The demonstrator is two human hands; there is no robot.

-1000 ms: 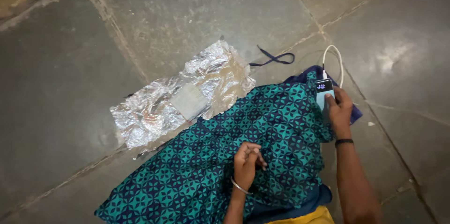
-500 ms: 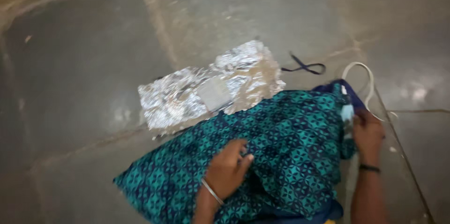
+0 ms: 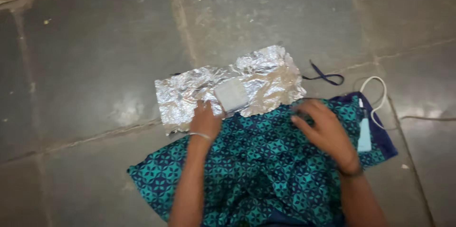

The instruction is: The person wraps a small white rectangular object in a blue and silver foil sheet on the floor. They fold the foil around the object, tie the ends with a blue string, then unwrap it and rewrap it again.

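A teal and dark blue patterned cloth (image 3: 266, 170) lies spread on the stone floor. Along its far edge sits a crumpled sheet of silver foil (image 3: 268, 77) with a small white rectangular block (image 3: 231, 95) on it. My left hand (image 3: 205, 120) rests at the foil's near edge, fingertips on the foil just left of the block. My right hand (image 3: 323, 129) lies flat on the cloth, fingers apart, holding nothing. A pale blue device (image 3: 365, 134) lies on the cloth's right edge, clear of my right hand.
A white cord (image 3: 375, 98) loops from the device onto the floor at the right. A thin dark blue strap (image 3: 325, 77) lies beyond the foil's right end. Grey stone slabs (image 3: 95, 65) with pale joints surround the cloth.
My right hand has let go of the pale blue device and moved left onto the cloth. My left hand has gone from the middle of the cloth up to the foil's edge.
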